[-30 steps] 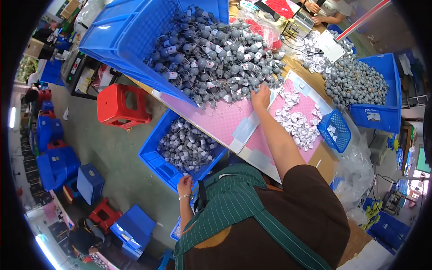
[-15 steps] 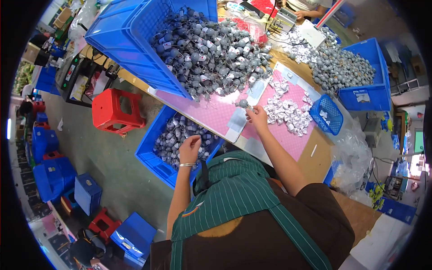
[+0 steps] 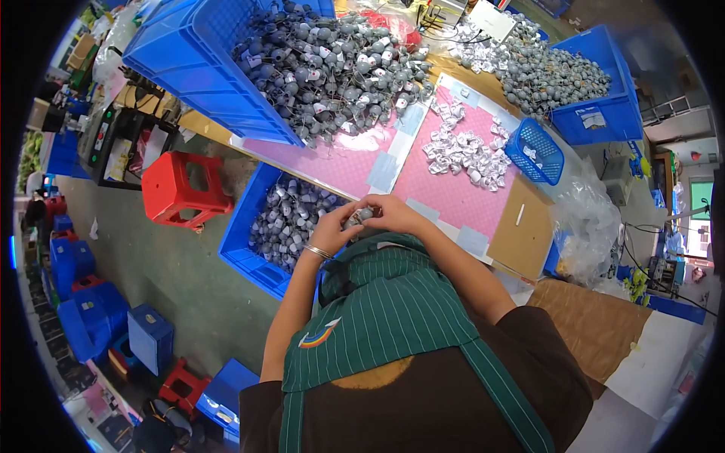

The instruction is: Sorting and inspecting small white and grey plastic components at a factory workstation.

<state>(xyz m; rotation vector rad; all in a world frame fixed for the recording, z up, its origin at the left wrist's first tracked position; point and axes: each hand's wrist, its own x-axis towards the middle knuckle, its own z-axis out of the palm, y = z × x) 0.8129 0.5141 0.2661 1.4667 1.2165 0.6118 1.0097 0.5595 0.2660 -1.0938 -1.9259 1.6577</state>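
Close in front of my apron, my left hand (image 3: 332,229) and my right hand (image 3: 390,214) have come together. Between their fingertips is a small grey ball-shaped part (image 3: 360,217), partly covered by the fingers. Just left of them, lower than the tabletop, a blue crate (image 3: 231,245) holds many grey parts with white pieces on them (image 3: 291,223). Beyond my hands, a big heap of similar grey parts (image 3: 332,72) spills from a tipped blue crate (image 3: 181,72) onto the table. Small crumpled-looking white pieces (image 3: 468,155) lie on the pink mat (image 3: 430,192).
A blue basket (image 3: 538,155) stands right of the white pieces, near a white stick (image 3: 520,214). Another blue crate (image 3: 600,121) at the far right has more grey parts spilling out. A red stool (image 3: 170,189) stands on the floor at left. Clear plastic bags (image 3: 585,219) hang at right.
My right hand has drawn back from the table toward my body with a grey part. My left hand has risen from above the lower crate to meet it, and both now hold the part.
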